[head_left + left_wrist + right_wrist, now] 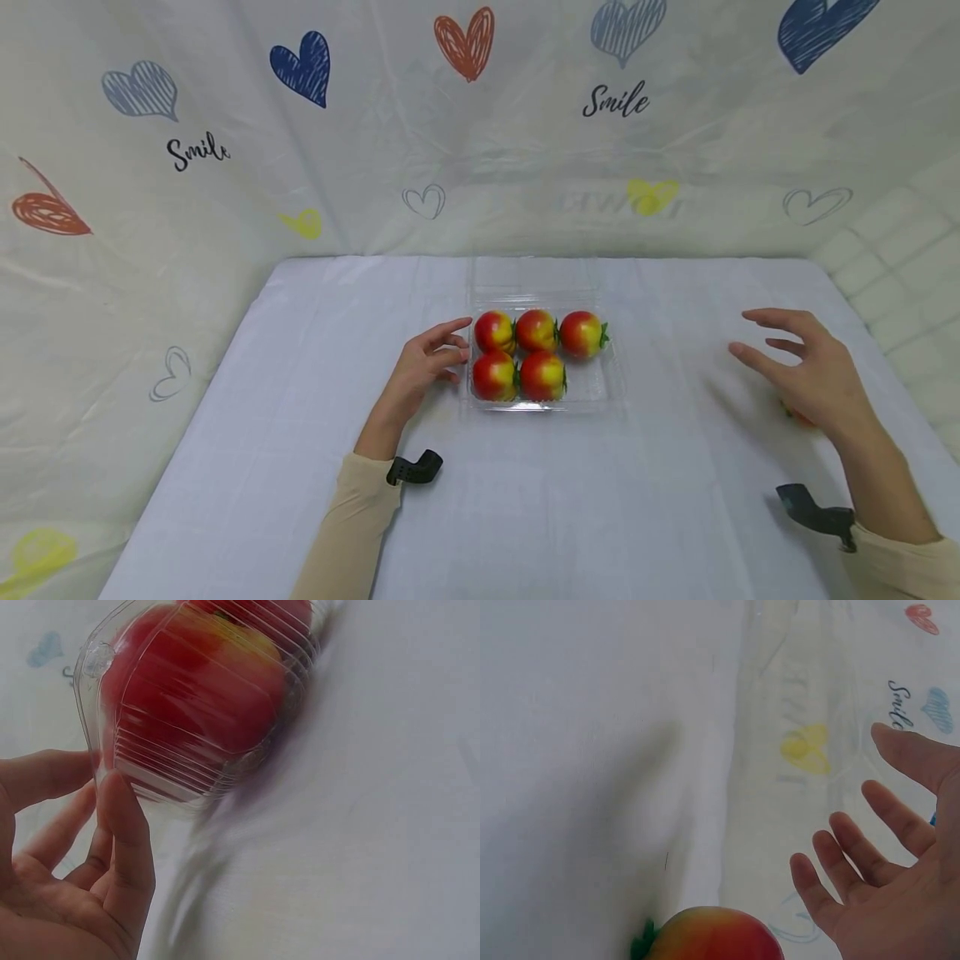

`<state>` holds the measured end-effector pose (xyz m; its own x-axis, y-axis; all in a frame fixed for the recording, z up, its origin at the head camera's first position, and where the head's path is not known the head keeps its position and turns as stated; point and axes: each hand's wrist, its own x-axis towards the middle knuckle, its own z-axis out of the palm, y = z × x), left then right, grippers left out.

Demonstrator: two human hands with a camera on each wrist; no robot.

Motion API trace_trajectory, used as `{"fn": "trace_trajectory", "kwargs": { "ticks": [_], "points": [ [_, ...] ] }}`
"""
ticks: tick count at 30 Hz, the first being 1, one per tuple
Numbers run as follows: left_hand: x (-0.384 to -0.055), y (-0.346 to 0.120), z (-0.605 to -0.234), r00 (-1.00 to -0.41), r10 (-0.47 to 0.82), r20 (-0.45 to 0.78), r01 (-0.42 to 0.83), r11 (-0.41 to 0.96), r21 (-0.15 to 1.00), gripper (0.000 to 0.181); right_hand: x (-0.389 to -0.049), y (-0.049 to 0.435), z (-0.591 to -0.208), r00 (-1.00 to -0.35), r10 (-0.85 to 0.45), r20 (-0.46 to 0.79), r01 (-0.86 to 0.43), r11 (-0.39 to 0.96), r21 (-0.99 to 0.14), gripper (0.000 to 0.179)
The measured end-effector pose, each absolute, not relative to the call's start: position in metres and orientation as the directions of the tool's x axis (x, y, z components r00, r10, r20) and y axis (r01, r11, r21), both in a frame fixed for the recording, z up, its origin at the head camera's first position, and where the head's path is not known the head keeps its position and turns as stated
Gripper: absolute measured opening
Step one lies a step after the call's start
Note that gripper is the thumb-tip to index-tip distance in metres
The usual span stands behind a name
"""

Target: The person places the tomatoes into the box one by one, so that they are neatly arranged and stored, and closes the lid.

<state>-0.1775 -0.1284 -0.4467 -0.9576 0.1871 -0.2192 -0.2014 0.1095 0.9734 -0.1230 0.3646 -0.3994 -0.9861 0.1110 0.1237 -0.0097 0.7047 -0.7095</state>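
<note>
A clear plastic clamshell container [592,390] stands on the table with its lid [532,279] folded back. Inside lie several red-and-yellow fruits with green leaves, three in the back row and two in front; the front right spot holds none. My left hand [426,364] pinches the container's left rim between thumb and fingers, seen close in the left wrist view [97,855]. At the right, my right hand [817,375] hovers with fingers spread and nothing in it. Another such fruit [712,937] lies on the table beneath it, mostly hidden by that hand in the head view.
A white cloth covers the table [562,500]. Behind and at the sides hangs a pale curtain [510,133] printed with hearts and words. Black wrist mounts [813,510] stick out from both sleeves.
</note>
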Motion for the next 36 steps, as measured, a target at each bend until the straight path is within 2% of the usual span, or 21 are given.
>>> {"fn": "trace_trajectory", "kwargs": {
  "ticks": [10, 17, 24, 36],
  "points": [
    [-0.176, -0.129, -0.447, -0.959, 0.188, -0.213, -0.197, 0.102, 0.975, 0.045, -0.120, 0.374, -0.400, -0.986, 0.161, 0.053, 0.087, 0.750, -0.655, 0.064],
    [-0.177, -0.129, -0.448, -0.958, 0.192, -0.213, -0.199, 0.092, 0.976, 0.045, -0.117, 0.381, -0.401, -0.983, 0.171, 0.071, 0.076, 0.721, -0.689, 0.061],
    [-0.177, -0.129, -0.448, -0.958, 0.193, -0.213, -0.200, 0.081, 0.976, 0.044, -0.115, 0.389, -0.405, -0.976, 0.217, 0.021, 0.158, 0.769, -0.619, 0.067],
    [-0.177, -0.129, -0.448, -0.957, 0.194, -0.217, -0.209, 0.065, 0.976, 0.044, -0.113, 0.398, -0.408, -0.969, 0.247, -0.013, 0.202, 0.758, -0.620, 0.071]
  ]
}}
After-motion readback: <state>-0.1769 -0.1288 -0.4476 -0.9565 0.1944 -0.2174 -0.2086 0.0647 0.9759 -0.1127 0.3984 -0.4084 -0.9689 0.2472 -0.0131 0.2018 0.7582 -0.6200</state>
